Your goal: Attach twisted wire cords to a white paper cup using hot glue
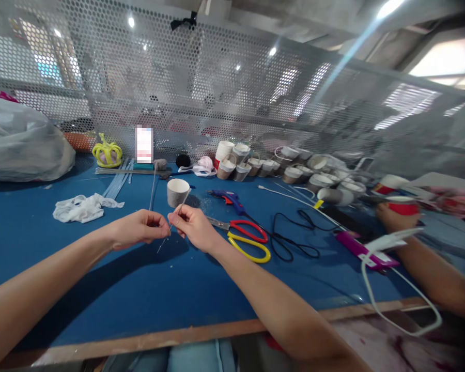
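My right hand (192,225) pinches the wire (163,243), slanting toward the front edge of the bench (151,299). My left hand (141,227), fingers closed, just beside.

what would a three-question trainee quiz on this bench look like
1. What does the right hand pinch? (a) a phone (b) a thin strip (c) a cup
2. True or false: the glue gun lies nearer the right hand than the left hand.
3. Fill in: the scissors have one red handle and one ____ handle.

Key: 1. b; 2. true; 3. yellow
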A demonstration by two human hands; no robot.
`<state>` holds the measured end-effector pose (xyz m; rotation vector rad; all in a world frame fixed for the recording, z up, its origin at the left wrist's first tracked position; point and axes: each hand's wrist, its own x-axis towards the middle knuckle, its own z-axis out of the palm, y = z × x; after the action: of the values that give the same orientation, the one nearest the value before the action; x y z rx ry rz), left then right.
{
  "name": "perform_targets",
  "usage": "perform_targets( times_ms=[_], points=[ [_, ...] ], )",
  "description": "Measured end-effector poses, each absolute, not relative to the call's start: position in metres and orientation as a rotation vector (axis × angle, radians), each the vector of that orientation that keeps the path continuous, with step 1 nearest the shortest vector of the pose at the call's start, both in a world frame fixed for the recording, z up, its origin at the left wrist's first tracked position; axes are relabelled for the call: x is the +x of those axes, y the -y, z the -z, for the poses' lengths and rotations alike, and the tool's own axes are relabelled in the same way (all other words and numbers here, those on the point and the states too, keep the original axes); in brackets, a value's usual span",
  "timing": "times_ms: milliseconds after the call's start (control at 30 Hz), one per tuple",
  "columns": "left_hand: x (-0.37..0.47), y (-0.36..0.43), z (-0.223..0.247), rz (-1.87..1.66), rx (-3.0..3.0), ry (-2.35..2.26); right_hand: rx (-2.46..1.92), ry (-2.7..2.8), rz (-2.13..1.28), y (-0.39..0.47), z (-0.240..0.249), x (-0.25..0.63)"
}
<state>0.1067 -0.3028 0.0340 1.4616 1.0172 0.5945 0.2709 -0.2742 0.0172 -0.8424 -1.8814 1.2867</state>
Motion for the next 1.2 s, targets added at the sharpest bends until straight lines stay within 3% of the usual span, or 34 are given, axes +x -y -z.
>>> perform_targets(
  times_ms=[467, 967, 1200],
  points=[
    [0.1146, 0.3046, -0.0299, -0.713, 1.264, -0.995, -0.849, 1.837, -1.265, 0.2744, -0.0176, 0.2710],
    [0.1160, 0.3046, -0.0272, -0.784, 1.585, -1.150, -0.986, 1.835, -0.998, 0.2775, -0.0200, 0.2680],
    [0.1143, 0.3050, -0.0307, -0.714, 1.486, -1.119, -0.843, 1.825, -1.352, 0.2749, -0.0179, 0.2698]
  ],
)
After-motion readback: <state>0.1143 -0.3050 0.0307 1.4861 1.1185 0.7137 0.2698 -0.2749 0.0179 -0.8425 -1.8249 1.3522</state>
